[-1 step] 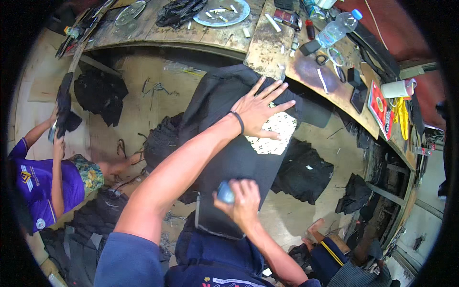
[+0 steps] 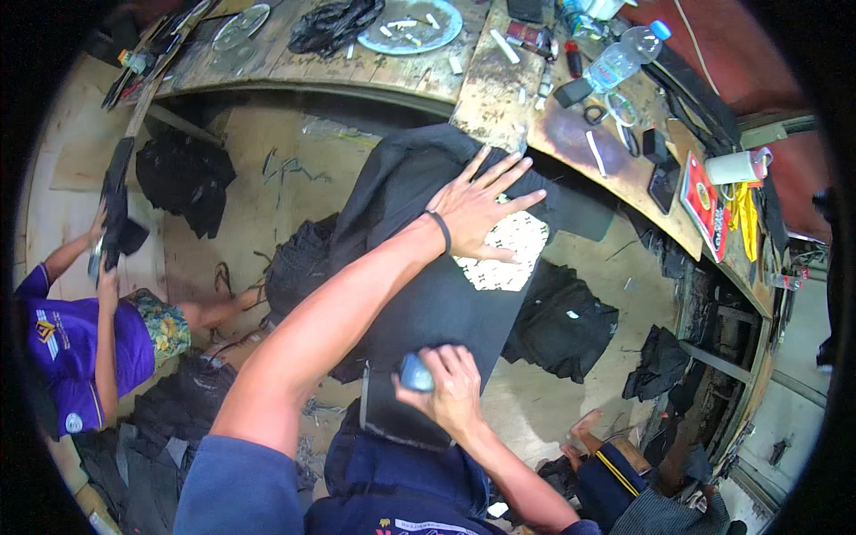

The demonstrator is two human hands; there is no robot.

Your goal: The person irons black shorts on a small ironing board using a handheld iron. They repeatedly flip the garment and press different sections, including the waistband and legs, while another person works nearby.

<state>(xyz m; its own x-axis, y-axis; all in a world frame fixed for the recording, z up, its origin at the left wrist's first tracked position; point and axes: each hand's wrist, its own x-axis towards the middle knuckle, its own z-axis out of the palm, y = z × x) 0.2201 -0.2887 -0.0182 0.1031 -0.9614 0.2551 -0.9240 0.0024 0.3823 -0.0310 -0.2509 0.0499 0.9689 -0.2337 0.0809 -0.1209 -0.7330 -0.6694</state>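
A long piece of black cloth (image 2: 428,312) lies stretched out in front of me, its near end above my lap. My left hand (image 2: 471,212) presses flat on its far part with the fingers spread. Under my thumb and fingers shows a pale patch (image 2: 515,250) with small dark marks, partly covered by the hand. Over the near part of the cloth, my right hand (image 2: 453,385) is closed round a bluish-grey rounded block (image 2: 415,373). The block's exact kind cannot be made out, and the fingers hide part of it.
A wooden bench (image 2: 312,76) curves round the far side, bearing a plate (image 2: 410,25), a water bottle (image 2: 624,58) and a phone (image 2: 662,185). Black cloth heaps (image 2: 562,321) lie on the floor. One person (image 2: 85,357) sits at left, another (image 2: 624,486) at lower right.
My right hand, with the block, has moved slightly toward me over the cloth. My left hand stays pressed in place. The whole view has shifted a little.
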